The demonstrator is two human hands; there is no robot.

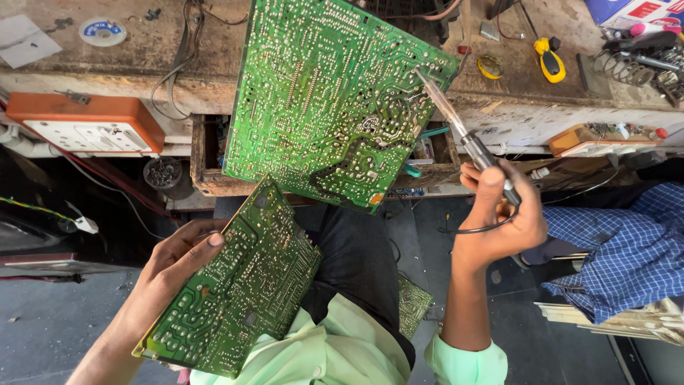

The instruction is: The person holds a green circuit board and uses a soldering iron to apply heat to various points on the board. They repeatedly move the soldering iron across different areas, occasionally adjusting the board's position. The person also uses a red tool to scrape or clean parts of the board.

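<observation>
Below the big green circuit board (328,100), closest to the camera, the left hand (174,260) has a smaller green circuit board (239,285) resting over the lap, solder side up. The fingers are curled round its left edge with the thumb pressed flat on top, so it's a firm pinch on the edge, not a loose hold. Another bit of green board (413,303) pokes out lower right of the big board, beside the dark trousers.

Right of the big board's lower corner, the right hand (499,221) is wrapped tight round the dark handle of a soldering iron (463,132), fist closed, cord looping under the palm. The iron slants up-left and its tip sits right at the big board's right edge, touching or as good as; I can't tell which.

So my read: the iron is working a joint on the big board, which stands tilted against the wooden surface (499,100) with its bottom edge over an open drawer (206,178). Whatever comes after wants a steady tip on one pad only, since the joints there are packed close and it'd be easy to bridge two.

Further back, left of the big board, there's an orange and white socket box (85,121). Right of it, a yellow roll of tape (489,68) and a yellow-handled tool (550,60) lie on the surface.
</observation>
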